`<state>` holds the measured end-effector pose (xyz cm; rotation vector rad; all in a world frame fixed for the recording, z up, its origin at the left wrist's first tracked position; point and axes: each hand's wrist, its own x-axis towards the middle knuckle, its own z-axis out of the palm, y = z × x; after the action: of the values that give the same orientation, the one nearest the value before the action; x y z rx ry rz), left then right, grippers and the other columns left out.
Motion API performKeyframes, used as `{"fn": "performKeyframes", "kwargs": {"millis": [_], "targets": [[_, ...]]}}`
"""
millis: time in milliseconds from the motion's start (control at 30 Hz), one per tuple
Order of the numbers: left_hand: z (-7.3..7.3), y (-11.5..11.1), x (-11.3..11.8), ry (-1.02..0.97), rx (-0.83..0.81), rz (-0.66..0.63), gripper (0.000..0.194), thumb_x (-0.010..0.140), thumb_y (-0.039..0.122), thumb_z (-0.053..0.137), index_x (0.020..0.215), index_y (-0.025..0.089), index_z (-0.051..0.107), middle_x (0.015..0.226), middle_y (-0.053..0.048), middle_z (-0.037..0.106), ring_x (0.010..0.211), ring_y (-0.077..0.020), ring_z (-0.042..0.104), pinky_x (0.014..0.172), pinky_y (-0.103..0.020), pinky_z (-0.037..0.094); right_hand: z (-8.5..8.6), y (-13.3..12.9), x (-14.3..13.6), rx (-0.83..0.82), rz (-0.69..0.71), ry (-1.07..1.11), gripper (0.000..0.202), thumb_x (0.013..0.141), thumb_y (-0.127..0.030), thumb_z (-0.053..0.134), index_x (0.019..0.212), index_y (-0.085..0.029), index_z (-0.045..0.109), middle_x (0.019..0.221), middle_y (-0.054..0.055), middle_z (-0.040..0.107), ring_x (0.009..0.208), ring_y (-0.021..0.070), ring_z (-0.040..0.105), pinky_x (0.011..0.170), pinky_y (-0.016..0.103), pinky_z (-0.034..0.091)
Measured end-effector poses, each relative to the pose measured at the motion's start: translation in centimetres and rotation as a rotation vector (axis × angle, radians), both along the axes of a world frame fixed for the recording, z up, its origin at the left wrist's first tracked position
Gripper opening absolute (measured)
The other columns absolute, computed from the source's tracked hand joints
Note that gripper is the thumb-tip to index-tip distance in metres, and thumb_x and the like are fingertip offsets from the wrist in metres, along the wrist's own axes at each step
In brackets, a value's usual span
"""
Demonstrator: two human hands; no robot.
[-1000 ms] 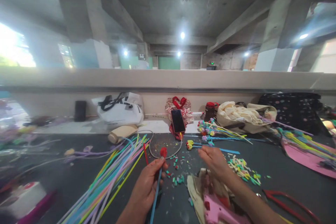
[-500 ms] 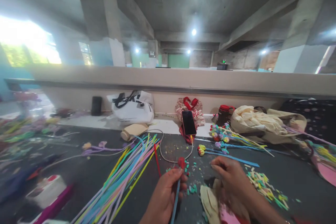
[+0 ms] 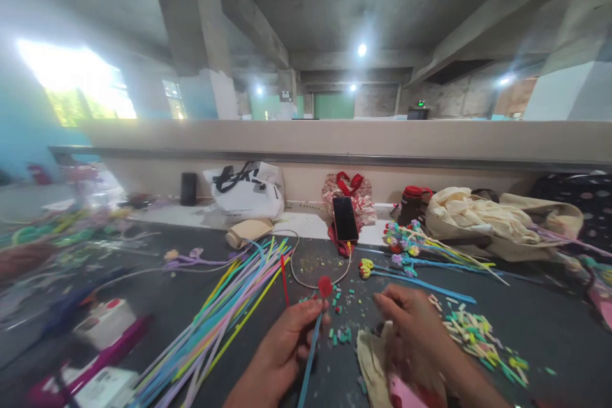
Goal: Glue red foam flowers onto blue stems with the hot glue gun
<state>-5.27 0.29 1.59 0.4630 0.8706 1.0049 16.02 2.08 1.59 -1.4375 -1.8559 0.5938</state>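
Note:
My left hand (image 3: 287,339) pinches a blue pipe cleaner (image 3: 310,363) near its upper end. A rounded red piece (image 3: 324,287) sits at the top of that stem, just above my fingertips. To the right, my right hand (image 3: 406,313) is raised with its fingers curled and pressed together, and anything between them is too small to see. Beneath its wrist lies a beige cloth (image 3: 371,354) with something pink (image 3: 404,392) in it. Small green cut pieces (image 3: 340,335) are scattered between the hands. A single red pipe cleaner (image 3: 284,280) lies beyond my left hand.
A bundle of coloured pipe cleaners (image 3: 234,315) spreads left of my hands. Finished pipe-cleaner flowers (image 3: 406,239) and a heap of cut bits (image 3: 478,335) lie right. A phone (image 3: 345,218) with a cable leans at the back. A person's blurred hand (image 3: 23,261) shows far left.
The view has swung slightly left. My left hand has tilted the blue stem so the red piece stands a little higher, its round face showing. My right hand stays raised, slightly closer to it.

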Motion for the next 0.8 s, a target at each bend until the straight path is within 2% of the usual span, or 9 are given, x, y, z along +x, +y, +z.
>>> {"fn": "performKeyframes", "kwargs": {"millis": [167, 300, 467, 667, 800], "targets": [[0.4, 0.2, -0.8, -0.044, 0.033, 0.016, 0.013, 0.062, 0.019, 0.064, 0.071, 0.011, 0.058, 0.053, 0.002, 0.054, 0.033, 0.0014, 0.029, 0.031, -0.009, 0.013, -0.3, -0.1, -0.4, -0.075, 0.035, 0.053, 0.034, 0.077, -0.04, 0.042, 0.052, -0.019, 0.049, 0.049, -0.001, 0.053, 0.052, 0.015, 0.05, 0.049, 0.023, 0.033], [0.4, 0.3, -0.7, -0.048, 0.012, 0.028, 0.01, 0.065, 0.019, 0.061, 0.069, 0.011, 0.057, 0.052, 0.002, 0.053, 0.033, 0.0017, 0.027, 0.031, -0.009, 0.012, -0.6, -0.1, -0.3, -0.046, 0.053, 0.075, 0.035, 0.08, -0.041, 0.038, 0.057, -0.019, 0.052, 0.056, 0.0, 0.057, 0.057, 0.0162, 0.053, 0.054, 0.023, 0.036], [0.2, 0.4, -0.3, -0.046, -0.008, -0.002, 0.008, 0.067, 0.018, 0.059, 0.071, 0.012, 0.057, 0.05, 0.003, 0.051, 0.031, 0.0018, 0.026, 0.03, -0.009, 0.013, -0.6, 0.0, -0.2, -0.025, 0.056, 0.072, 0.021, 0.077, -0.033, 0.046, 0.069, -0.021, 0.061, 0.072, 0.002, 0.064, 0.073, 0.0199, 0.057, 0.066, 0.026, 0.04], [0.0, 0.1, -0.1, -0.053, -0.002, -0.024, 0.01, 0.065, 0.02, 0.061, 0.07, 0.012, 0.057, 0.048, 0.004, 0.051, 0.029, 0.002, 0.027, 0.03, -0.009, 0.013, -0.7, -0.2, -1.0, -0.093, 0.044, 0.027, 0.02, 0.074, -0.03, 0.048, 0.06, -0.018, 0.058, 0.057, 0.0, 0.057, 0.058, 0.0165, 0.053, 0.054, 0.024, 0.037], [-0.5, 0.1, 0.1, -0.015, 0.051, -0.079, 0.013, 0.064, 0.022, 0.063, 0.07, 0.011, 0.058, 0.045, 0.004, 0.05, 0.029, 0.0011, 0.031, 0.03, -0.01, 0.016, -0.3, -0.6, -1.3, -0.069, 0.076, 0.047, 0.025, 0.077, -0.03, 0.044, 0.06, -0.017, 0.057, 0.057, 0.0, 0.056, 0.058, 0.0155, 0.052, 0.054, 0.024, 0.037]]}}
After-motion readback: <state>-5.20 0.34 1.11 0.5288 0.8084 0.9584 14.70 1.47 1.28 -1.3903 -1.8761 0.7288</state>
